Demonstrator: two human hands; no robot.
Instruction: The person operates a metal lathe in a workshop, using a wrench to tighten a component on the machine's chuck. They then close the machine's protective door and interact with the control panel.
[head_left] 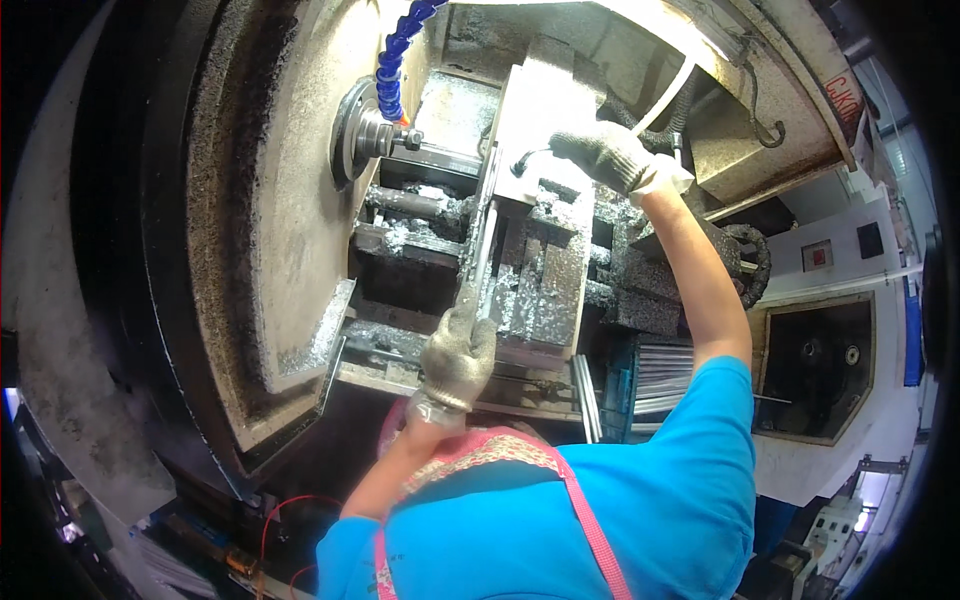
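Observation:
My left hand, in a grey-white work glove, is closed round the near end of a silvery metal rod. The rod lies along the left side of the lathe's cross slide, which is strewn with metal chips. Farther off and to the right, my gloved right hand is closed on a dark bent lever on top of a pale metal block. How the fingers wrap the lever is partly hidden by the glove. Left of both hands, the spindle chuck sticks out of the machine wall.
A blue segmented coolant hose hangs near the chuck. Chip-covered guide rails run beneath the slide. Several metal rods lie in a bin at the right, beside more rods leaning on the machine edge. A pale hose passes above my right hand.

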